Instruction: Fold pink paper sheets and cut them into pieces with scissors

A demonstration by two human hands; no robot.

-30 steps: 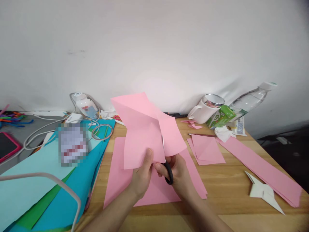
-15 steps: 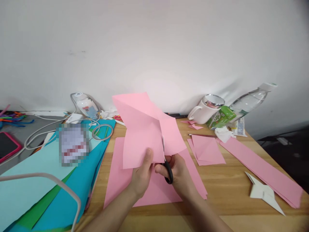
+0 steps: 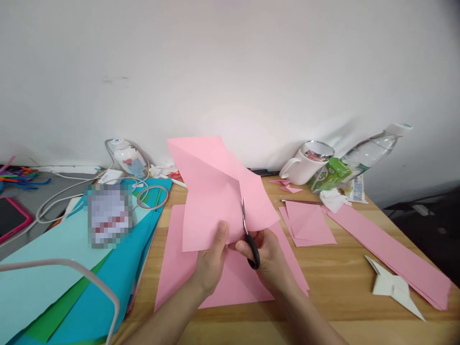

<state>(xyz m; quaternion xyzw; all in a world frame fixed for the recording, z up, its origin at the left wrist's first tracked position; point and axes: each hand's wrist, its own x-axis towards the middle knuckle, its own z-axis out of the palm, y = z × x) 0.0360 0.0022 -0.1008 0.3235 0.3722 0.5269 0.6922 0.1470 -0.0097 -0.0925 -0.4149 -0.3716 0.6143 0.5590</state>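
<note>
A creased pink sheet of paper (image 3: pixel 212 201) is held up above the desk, with a slit running inward from its near edge. My left hand (image 3: pixel 212 261) pinches that edge, thumb on top and fingers hidden underneath. In my right hand (image 3: pixel 269 261) is a pair of scissors (image 3: pixel 252 251) with black handles, its blades in the slit and pointing away from me. The right fingers are partly covered by the paper and handle. Beneath both hands, larger pink sheets (image 3: pixel 172 278) lie flat on the wooden desk (image 3: pixel 323 287).
To the right are small pink squares (image 3: pixel 312 223), long pink strips (image 3: pixel 391 258) and a folded white paper star (image 3: pixel 391 285). A white mug (image 3: pixel 305 163), green carton (image 3: pixel 330 173) and leaning water bottle (image 3: pixel 373 151) stand behind. Blue and green sheets (image 3: pixel 97 292) and cables lie left.
The scissors have shifted slightly, and their blades sit a little further up the slit. The right-hand flap of paper has moved slightly. My left hand has barely moved.
</note>
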